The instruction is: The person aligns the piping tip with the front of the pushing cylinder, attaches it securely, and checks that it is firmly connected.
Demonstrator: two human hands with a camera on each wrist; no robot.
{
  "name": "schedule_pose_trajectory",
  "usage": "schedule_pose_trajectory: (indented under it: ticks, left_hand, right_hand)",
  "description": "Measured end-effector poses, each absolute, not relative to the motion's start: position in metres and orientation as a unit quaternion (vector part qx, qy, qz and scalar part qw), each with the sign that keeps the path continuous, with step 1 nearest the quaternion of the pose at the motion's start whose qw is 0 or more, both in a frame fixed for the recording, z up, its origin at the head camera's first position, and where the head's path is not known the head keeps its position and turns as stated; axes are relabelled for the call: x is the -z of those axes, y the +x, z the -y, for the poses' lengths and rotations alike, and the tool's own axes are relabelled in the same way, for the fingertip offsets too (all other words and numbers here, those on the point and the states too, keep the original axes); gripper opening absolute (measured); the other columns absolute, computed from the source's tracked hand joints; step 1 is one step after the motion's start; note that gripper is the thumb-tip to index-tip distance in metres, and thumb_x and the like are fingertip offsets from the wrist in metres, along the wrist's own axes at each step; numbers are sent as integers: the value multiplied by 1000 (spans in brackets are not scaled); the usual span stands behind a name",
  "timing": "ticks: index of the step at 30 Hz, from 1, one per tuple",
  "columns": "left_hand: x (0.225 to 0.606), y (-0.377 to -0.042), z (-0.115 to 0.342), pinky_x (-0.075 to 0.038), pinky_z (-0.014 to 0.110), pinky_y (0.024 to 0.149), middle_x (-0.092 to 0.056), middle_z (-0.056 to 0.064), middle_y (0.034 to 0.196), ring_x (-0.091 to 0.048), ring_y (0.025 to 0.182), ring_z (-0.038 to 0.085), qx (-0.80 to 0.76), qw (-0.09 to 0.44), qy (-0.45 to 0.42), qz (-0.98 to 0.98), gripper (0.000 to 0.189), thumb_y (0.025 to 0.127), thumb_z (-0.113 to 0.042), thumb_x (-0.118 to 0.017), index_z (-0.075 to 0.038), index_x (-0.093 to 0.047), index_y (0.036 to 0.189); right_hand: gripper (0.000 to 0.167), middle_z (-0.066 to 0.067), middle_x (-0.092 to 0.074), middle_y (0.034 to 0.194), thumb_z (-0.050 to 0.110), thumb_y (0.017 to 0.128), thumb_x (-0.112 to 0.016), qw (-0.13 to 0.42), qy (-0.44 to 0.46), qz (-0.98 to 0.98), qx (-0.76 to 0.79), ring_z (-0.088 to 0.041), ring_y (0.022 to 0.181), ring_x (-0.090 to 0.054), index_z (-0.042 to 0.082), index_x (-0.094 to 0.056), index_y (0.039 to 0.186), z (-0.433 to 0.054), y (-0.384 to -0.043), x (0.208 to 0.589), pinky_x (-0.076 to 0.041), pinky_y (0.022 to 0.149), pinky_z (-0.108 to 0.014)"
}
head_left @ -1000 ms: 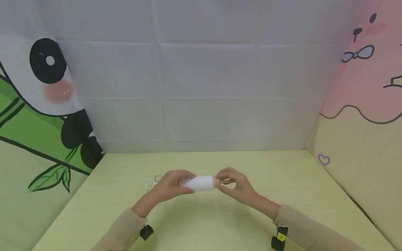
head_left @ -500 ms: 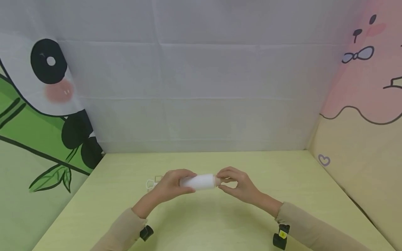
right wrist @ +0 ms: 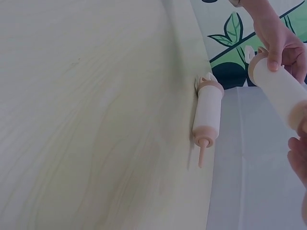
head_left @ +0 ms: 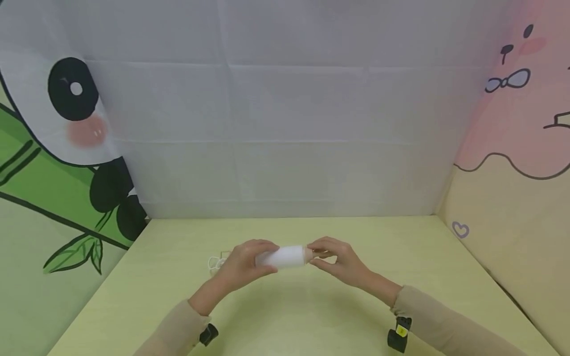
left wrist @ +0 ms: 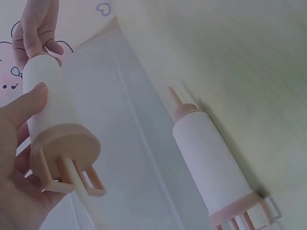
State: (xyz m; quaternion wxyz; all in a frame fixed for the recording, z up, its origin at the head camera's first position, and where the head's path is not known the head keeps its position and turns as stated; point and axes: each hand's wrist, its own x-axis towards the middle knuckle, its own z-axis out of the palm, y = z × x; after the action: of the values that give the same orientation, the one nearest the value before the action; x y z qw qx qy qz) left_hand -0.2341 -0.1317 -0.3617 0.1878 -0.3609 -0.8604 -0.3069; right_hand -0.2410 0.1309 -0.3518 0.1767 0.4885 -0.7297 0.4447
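Observation:
A white-barrelled plastic syringe [head_left: 287, 256] with peach end caps is held level above the table between both hands. My left hand [head_left: 245, 262] grips its barrel near the handle end, where finger loops and a plunger rod show in the left wrist view. At the other end, my right hand [head_left: 340, 262] pinches the peach tip with thumb and fingers; the tip itself is mostly covered. A second, similar syringe [left wrist: 211, 163] with a thin pointed nozzle lies on the table behind, seen in both wrist views. In the head view only its white plunger ring [head_left: 214, 262] and loop show beside my left hand.
The pale yellow table [head_left: 307, 321] runs back to a whitish cloth wall [head_left: 285, 123]. Cartoon-printed panels, a panda with green leaves [head_left: 73, 249] on the left and a pink figure [head_left: 503, 123] on the right, close off both sides.
The right end of the held syringe and my right hand have risen very slightly. The head view has shifted a little; both hands keep their hold.

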Motion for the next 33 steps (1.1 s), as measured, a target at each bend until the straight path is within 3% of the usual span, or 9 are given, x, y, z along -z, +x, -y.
schedule_pose_trajectory:
  ticks: [12, 21, 33]
  left_hand:
    - [363, -233, 131, -54, 36, 71, -64, 9, 106, -61, 94, 26, 306, 199, -362, 858, 41, 69, -17, -78, -6, -65, 106]
    - [365, -236, 127, -54, 35, 70, -64, 8, 104, -61, 94, 25, 306, 207, -358, 857, 40, 69, -17, -79, -7, -65, 105]
    - [364, -236, 125, -54, 35, 71, -64, 9, 103, -61, 94, 25, 297, 229, -383, 844, 41, 65, -14, -81, -5, -66, 103]
  right_hand:
    - [32, -18, -63, 94, -7, 72, -70, 191, 450, 756, -434, -29, 81, -64, -8, -58, 101, -130, -245, 361, -55, 65, -34]
    - [38, -11, -60, 101, -4, 69, -74, 222, 486, 727, -433, -20, 87, -61, 2, -59, 104, -137, -264, 385, -54, 68, -27]
    - [31, -13, -63, 94, -7, 70, -73, 186, 475, 739, -440, -24, 81, -64, -2, -62, 99, -140, -258, 378, -55, 62, -33]
